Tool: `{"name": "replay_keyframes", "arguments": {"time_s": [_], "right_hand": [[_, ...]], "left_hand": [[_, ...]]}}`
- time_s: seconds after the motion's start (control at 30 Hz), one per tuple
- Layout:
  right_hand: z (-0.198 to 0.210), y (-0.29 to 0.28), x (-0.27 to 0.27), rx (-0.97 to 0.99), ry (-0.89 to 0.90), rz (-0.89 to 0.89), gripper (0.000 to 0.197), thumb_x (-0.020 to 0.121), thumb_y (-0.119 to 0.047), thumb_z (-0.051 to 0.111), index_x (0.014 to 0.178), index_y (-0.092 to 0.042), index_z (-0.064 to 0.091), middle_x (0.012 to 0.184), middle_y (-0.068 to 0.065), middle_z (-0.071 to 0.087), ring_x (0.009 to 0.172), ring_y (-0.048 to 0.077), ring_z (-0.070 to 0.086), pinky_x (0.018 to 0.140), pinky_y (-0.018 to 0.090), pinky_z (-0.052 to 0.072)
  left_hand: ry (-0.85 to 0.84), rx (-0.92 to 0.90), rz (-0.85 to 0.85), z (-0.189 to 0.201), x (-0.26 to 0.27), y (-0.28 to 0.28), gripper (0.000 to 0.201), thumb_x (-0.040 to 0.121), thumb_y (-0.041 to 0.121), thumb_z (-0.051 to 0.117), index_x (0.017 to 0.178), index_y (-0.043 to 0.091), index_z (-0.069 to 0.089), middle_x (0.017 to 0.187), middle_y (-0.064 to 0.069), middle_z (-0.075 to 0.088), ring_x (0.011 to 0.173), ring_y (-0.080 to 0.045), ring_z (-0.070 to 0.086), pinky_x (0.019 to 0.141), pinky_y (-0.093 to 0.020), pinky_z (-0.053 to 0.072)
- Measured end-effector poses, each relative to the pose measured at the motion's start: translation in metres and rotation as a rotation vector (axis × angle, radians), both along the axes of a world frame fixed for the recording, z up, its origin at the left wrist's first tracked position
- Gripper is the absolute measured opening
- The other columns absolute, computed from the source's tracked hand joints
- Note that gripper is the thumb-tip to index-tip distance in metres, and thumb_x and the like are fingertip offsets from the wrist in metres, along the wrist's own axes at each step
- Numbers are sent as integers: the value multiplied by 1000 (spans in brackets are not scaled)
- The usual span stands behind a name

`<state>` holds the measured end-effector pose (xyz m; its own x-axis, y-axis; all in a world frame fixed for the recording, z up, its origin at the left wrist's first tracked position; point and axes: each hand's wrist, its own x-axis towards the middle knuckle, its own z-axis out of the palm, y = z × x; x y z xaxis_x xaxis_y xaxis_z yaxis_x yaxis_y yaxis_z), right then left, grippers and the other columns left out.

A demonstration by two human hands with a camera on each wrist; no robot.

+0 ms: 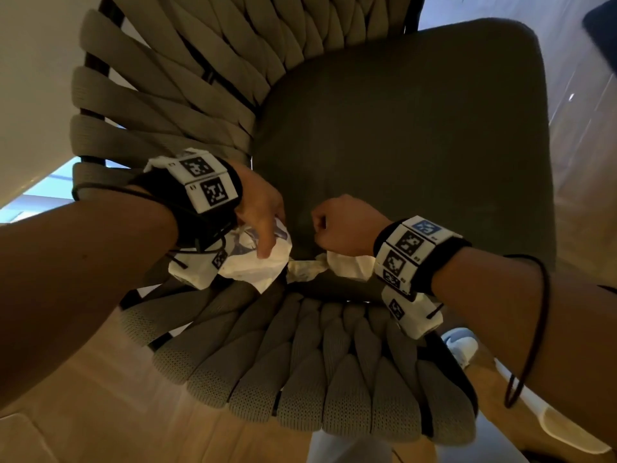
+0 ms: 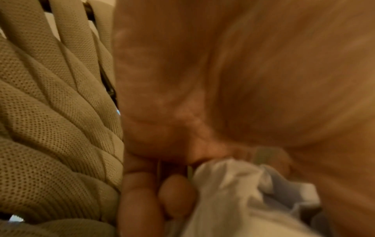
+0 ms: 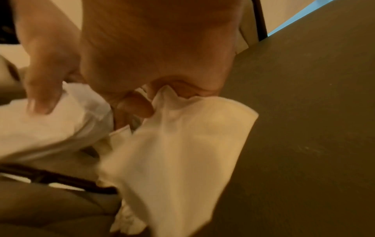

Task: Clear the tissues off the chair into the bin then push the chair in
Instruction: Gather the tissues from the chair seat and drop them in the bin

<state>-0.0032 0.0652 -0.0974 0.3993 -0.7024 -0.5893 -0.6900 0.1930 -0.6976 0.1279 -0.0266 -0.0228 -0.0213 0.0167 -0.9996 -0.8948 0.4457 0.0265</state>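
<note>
My left hand is closed around a crumpled white tissue with a bluish patch on it, just above the near edge of the chair seat. From my left wrist I see my curled fingers pressing the wad into my palm. My right hand is just beside it, clenched on a second tissue; from my right wrist, thumb and fingers pinch its top edge and the sheet hangs down loose over the dark seat. That view also catches my left hand on its own tissue, the two wads almost touching. Between my hands, a smaller scrap of tissue lies at the seat's near edge; I cannot tell whether either hand holds it.

Nearer to me than the seat, the chair's woven grey backrest curves below my wrists, and its thick knitted straps run up the left side of the seat right beside my left hand. Beyond my hands the dark seat cushion stretches away bare of tissues. Below the backrest there is pale wooden floor, and to the right of the backrest a light-coloured shoe stands on it.
</note>
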Motion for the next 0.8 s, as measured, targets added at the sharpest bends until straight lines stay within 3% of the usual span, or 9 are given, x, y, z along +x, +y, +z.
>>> {"name": "replay_keyframes", "arguments": {"time_s": [0.07, 0.13, 0.2, 0.27, 0.37, 0.5, 0.6, 0.73, 0.8], "right_hand": [[-2, 1, 5, -64, 40, 36, 16, 81, -30, 56, 70, -19, 59, 70, 1, 59, 68, 19, 58, 56, 26, 42], [-4, 2, 11, -143, 95, 155, 20, 81, -39, 58, 80, -19, 61, 75, 0, 59, 71, 21, 59, 58, 26, 40], [-10, 5, 19, -182, 160, 376, 34, 78, -45, 64, 101, -20, 59, 90, 3, 60, 84, 26, 61, 65, 30, 42], [-17, 7, 27, -182, 229, 588, 61, 74, -47, 70, 125, -22, 48, 116, 7, 59, 102, 31, 60, 77, 37, 48], [-29, 6, 38, -165, 272, 706, 77, 73, -42, 74, 137, -20, 37, 130, 11, 51, 112, 33, 56, 87, 41, 48], [-36, 6, 47, -183, 267, 689, 39, 87, -27, 59, 124, -16, 53, 120, 12, 61, 107, 32, 60, 84, 39, 48], [-35, 7, 41, -137, 236, 637, 27, 90, -25, 52, 114, -16, 62, 113, 10, 66, 104, 29, 62, 81, 34, 46], [-11, 4, -8, -35, 177, 261, 35, 89, -28, 56, 124, -20, 57, 117, 6, 63, 103, 24, 60, 87, 34, 48], [6, 9, -48, 30, 149, 14, 31, 89, -31, 56, 120, -23, 57, 112, 1, 64, 92, 16, 59, 85, 32, 48]], "left_hand": [[-4, 5, 47, 5, 2, -8, 49, 70, 17, 80, 116, 9, 64, 107, -8, 70, 97, -24, 67, 86, -37, 57], [32, -31, 84, 12, 5, -19, 46, 72, 16, 79, 116, 10, 64, 106, -9, 70, 96, -25, 67, 84, -37, 57], [92, -105, 149, 22, 11, -32, 44, 74, 18, 78, 115, 12, 64, 105, -9, 70, 94, -25, 67, 83, -38, 57], [143, -189, 228, 29, 18, -45, 43, 73, 22, 78, 113, 16, 65, 103, -8, 70, 93, -25, 68, 80, -38, 57], [207, -247, 353, 32, 29, -56, 40, 73, 20, 77, 111, 14, 66, 105, -11, 71, 97, -28, 68, 90, -46, 55], [257, -268, 438, 27, 36, -52, 39, 76, 18, 75, 113, 13, 64, 106, -11, 70, 98, -27, 68, 91, -44, 54], [303, -286, 490, 23, 37, -45, 42, 75, 22, 76, 115, 16, 63, 107, -7, 71, 97, -23, 68, 92, -44, 54], [485, -439, 680, 29, 16, -32, 54, 76, 19, 76, 126, 17, 57, 110, 0, 65, 97, -17, 64, 85, -32, 54], [580, -453, 759, 33, -5, -21, 55, 75, 18, 77, 126, 19, 56, 105, 5, 64, 94, -10, 63, 79, -25, 54]]}}
